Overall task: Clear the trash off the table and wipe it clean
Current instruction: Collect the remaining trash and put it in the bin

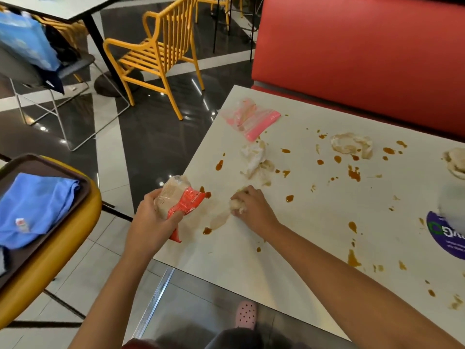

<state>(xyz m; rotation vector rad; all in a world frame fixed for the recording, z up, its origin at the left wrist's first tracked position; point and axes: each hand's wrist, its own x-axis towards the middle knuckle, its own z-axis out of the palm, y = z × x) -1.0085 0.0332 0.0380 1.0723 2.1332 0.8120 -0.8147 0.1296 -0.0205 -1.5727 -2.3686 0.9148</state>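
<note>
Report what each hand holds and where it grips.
The left hand grips a crumpled red-and-clear wrapper round its middle. The right hand clutches a wadded tissue from above, against the table.

Left hand [151, 217] and right hand [251, 209] bare; left forearm [110, 285] uncovered along whole visible length, up to bottom frame edge; right forearm [352, 278] likewise uncovered to frame edge; fingernails too small to judge; pink clog [246, 314] on one foot, rounded toe, upper dotted with rows of small round holes; which foot cannot tell; dark garment [234, 340] at bottom edge just below clog, cut unclear; sliver of dark red fabric [141, 345] at bottom edge, blurred, type not discernible
</note>
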